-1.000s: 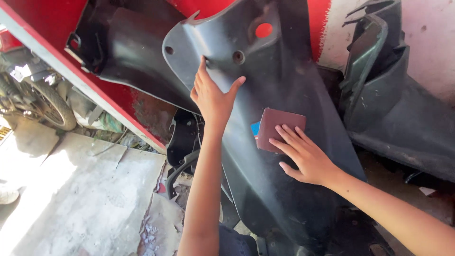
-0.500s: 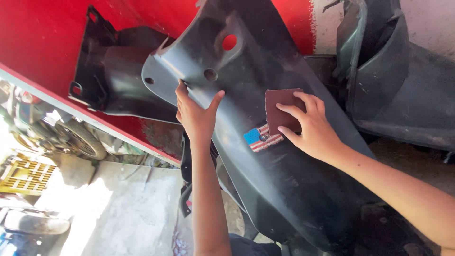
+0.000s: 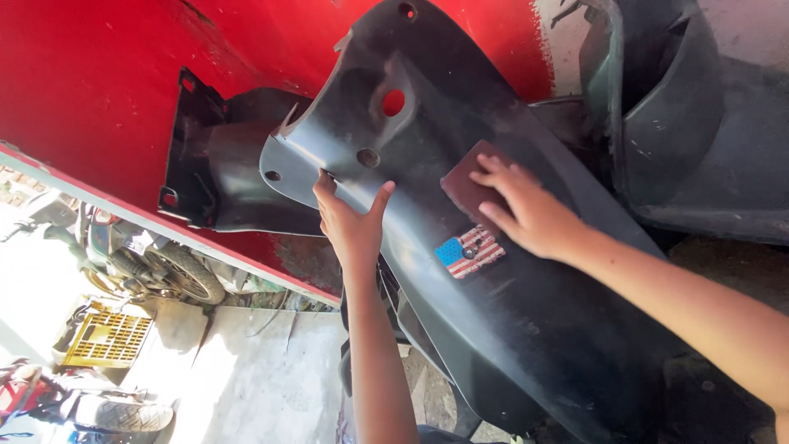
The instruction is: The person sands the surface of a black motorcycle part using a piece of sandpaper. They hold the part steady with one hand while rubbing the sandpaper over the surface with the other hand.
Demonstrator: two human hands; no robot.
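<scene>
- The step in hand looks like sanding: the right hand (image 3: 530, 215), fingers flat rather than curled, presses a brown sanding sheet (image 3: 470, 182) against the dark plastic panel (image 3: 460, 107) in the middle of the frame.
- The left hand (image 3: 352, 226) lies open, palm against the panel's left edge below two small holes, bracing it without clasping.
- A flag sticker (image 3: 469, 252) sits just below the sheet.
- Rubbing further calls, I judge, for steady bracing and even pressure.
- Room: bare panel runs above and lower right; a second black panel (image 3: 222, 177) and a red wall (image 3: 115, 90) crowd the left, more dark parts (image 3: 699, 123) the upper right.
</scene>
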